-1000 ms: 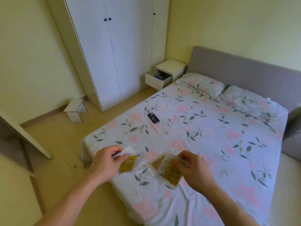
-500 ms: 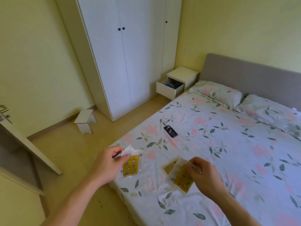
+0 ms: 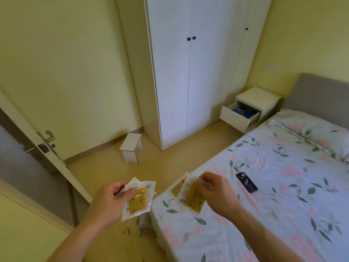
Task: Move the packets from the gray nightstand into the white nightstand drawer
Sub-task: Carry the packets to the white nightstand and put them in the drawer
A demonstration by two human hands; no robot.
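Yellow packets (image 3: 138, 200) — clear-edged, patterned

Two yellow packets (image 3: 137, 200) (image 3: 194, 200), one phone (image 3: 246, 182), one stool (image 3: 131, 148), one open drawer (image 3: 238, 118).

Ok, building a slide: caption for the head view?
Both hands carry yellow packets toward the open white nightstand drawer.

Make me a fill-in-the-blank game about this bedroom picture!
1. The left hand and the right hand each hold clear packets with a ____ patterned insert.
2. The white nightstand's drawer is ____.
3. The small dark phone lies on the floral ____.
4. The little white stool stands on the ____.

Missing words: yellow; open; bed; floor
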